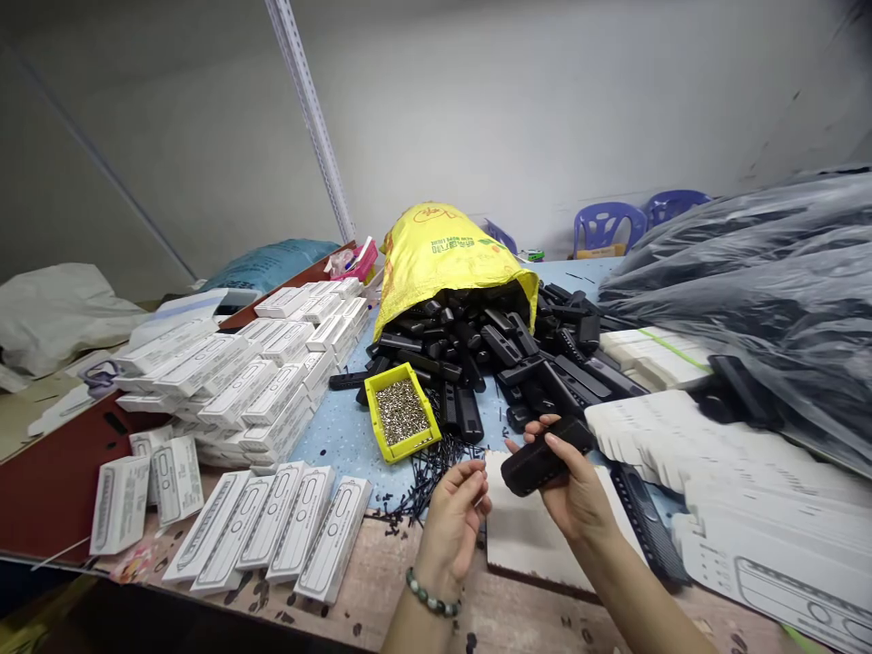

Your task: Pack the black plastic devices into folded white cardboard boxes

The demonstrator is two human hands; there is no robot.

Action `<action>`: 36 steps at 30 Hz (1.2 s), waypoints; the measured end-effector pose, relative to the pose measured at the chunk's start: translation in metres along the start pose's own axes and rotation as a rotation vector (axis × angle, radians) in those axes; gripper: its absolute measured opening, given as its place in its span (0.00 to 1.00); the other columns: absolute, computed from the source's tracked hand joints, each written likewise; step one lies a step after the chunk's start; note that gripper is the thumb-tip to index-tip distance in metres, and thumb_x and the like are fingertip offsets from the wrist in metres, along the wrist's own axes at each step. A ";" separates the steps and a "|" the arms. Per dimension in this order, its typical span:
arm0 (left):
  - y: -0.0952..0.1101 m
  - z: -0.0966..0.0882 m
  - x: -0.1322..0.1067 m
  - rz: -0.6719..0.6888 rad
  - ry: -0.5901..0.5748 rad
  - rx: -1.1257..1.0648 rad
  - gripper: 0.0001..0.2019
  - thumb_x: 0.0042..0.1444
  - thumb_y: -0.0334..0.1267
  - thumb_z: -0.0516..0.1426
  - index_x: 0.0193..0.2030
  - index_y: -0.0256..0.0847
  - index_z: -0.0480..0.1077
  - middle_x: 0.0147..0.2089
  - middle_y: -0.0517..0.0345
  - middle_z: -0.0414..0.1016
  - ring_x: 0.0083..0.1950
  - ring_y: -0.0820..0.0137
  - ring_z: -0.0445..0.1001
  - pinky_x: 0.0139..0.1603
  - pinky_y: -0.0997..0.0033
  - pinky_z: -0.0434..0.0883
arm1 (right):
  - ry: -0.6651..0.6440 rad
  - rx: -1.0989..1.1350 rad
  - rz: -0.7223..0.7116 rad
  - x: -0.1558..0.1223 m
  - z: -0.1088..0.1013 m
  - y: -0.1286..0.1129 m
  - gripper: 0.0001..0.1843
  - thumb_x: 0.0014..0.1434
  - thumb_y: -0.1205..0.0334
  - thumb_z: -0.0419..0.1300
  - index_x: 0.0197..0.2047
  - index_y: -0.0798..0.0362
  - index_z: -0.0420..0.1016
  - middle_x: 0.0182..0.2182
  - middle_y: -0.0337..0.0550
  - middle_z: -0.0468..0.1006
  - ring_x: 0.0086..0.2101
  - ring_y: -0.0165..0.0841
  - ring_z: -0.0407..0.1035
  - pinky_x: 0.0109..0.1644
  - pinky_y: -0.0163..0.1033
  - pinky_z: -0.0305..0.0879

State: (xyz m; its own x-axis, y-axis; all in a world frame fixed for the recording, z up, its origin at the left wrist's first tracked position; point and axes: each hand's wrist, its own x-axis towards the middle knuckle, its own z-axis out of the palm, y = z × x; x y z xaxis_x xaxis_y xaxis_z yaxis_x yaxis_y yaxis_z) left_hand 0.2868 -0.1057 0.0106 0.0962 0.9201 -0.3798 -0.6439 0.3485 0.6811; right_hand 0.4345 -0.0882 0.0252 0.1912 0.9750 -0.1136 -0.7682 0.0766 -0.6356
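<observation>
My right hand (576,486) is closed around a black plastic casing (545,457), held a little above the table near its front edge. My left hand (455,518), with a bead bracelet on the wrist, hangs beside it over a scatter of small black screws (426,472); its fingers are curled in a pinch and I cannot make out what they hold. A small yellow tray (381,425) of tiny silver parts sits just beyond the left hand. Behind it a yellow sack (442,254) spills a heap of black casings (504,350) across the table.
Stacks of white retail boxes (259,381) fill the left side, with a row of flat ones (272,527) at the front edge. White printed cards (736,472) and dark plastic bags (769,282) crowd the right. Blue chairs (613,227) stand by the far wall.
</observation>
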 end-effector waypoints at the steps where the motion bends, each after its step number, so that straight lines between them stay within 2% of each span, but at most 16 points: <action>1: -0.003 0.002 -0.002 0.013 0.002 -0.006 0.18 0.41 0.34 0.70 0.39 0.34 0.72 0.34 0.59 0.70 0.32 0.81 0.69 0.31 0.83 0.69 | 0.012 0.034 -0.002 -0.002 0.003 -0.002 0.20 0.47 0.61 0.70 0.42 0.47 0.70 0.35 0.35 0.72 0.35 0.27 0.65 0.55 0.52 0.67; 6: -0.008 0.010 -0.009 0.036 0.017 -0.038 0.20 0.38 0.39 0.72 0.35 0.35 0.71 0.33 0.61 0.70 0.31 0.82 0.68 0.31 0.83 0.67 | 0.031 0.107 -0.077 -0.006 0.013 -0.006 0.13 0.47 0.64 0.68 0.36 0.49 0.69 0.31 0.33 0.68 0.32 0.25 0.63 0.57 0.56 0.66; 11: -0.012 0.011 -0.009 0.027 0.032 -0.068 0.23 0.32 0.38 0.73 0.36 0.35 0.72 0.33 0.60 0.71 0.31 0.81 0.68 0.32 0.81 0.68 | -0.010 0.010 -0.159 -0.007 0.014 0.000 0.11 0.50 0.62 0.66 0.35 0.48 0.67 0.31 0.32 0.66 0.31 0.25 0.63 0.58 0.55 0.65; 22: -0.021 0.016 -0.009 0.118 0.032 -0.061 0.21 0.37 0.43 0.72 0.32 0.35 0.70 0.30 0.62 0.68 0.30 0.82 0.64 0.32 0.82 0.65 | -0.015 0.041 -0.210 -0.017 0.023 0.005 0.12 0.50 0.65 0.66 0.32 0.50 0.65 0.32 0.34 0.63 0.33 0.26 0.61 0.53 0.52 0.69; 25: -0.025 0.019 -0.010 0.120 0.028 -0.043 0.22 0.36 0.45 0.72 0.32 0.35 0.70 0.29 0.62 0.67 0.30 0.82 0.64 0.32 0.82 0.64 | -0.025 -0.005 -0.214 -0.015 0.020 0.008 0.12 0.49 0.65 0.65 0.31 0.50 0.63 0.30 0.33 0.63 0.32 0.26 0.61 0.52 0.52 0.70; 28: -0.033 0.021 -0.010 0.125 0.028 -0.030 0.23 0.37 0.48 0.71 0.32 0.36 0.70 0.30 0.63 0.67 0.30 0.82 0.63 0.33 0.82 0.65 | 0.017 -0.015 -0.236 -0.012 0.016 0.011 0.12 0.49 0.64 0.65 0.31 0.50 0.62 0.29 0.33 0.62 0.31 0.26 0.61 0.52 0.52 0.70; 31: -0.039 0.016 -0.008 0.124 0.023 0.023 0.21 0.39 0.49 0.70 0.32 0.35 0.71 0.30 0.62 0.67 0.31 0.81 0.64 0.34 0.81 0.65 | 0.016 -0.104 -0.295 -0.015 0.008 0.002 0.11 0.51 0.62 0.64 0.32 0.49 0.64 0.29 0.34 0.63 0.31 0.28 0.63 0.52 0.54 0.70; 33: -0.036 0.006 -0.006 0.123 0.035 0.115 0.20 0.44 0.49 0.68 0.36 0.36 0.73 0.34 0.57 0.71 0.34 0.78 0.67 0.36 0.80 0.65 | -0.033 -0.207 -0.371 -0.019 0.000 -0.010 0.10 0.51 0.62 0.64 0.33 0.49 0.65 0.30 0.35 0.66 0.32 0.30 0.65 0.54 0.55 0.68; 36: -0.021 -0.011 -0.003 0.199 0.133 0.350 0.21 0.55 0.52 0.60 0.51 0.42 0.71 0.44 0.53 0.72 0.41 0.73 0.70 0.39 0.77 0.67 | -0.073 -0.412 -0.472 -0.021 -0.019 -0.020 0.11 0.49 0.63 0.67 0.32 0.49 0.67 0.32 0.39 0.70 0.37 0.34 0.67 0.55 0.52 0.66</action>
State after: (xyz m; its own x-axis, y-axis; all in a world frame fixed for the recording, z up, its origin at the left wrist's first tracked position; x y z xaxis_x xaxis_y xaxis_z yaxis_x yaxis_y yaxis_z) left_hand 0.2919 -0.1171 -0.0092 -0.1173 0.9526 -0.2807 -0.3415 0.2267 0.9121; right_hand 0.4581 -0.1139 0.0257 0.3988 0.8686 0.2941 -0.3102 0.4295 -0.8481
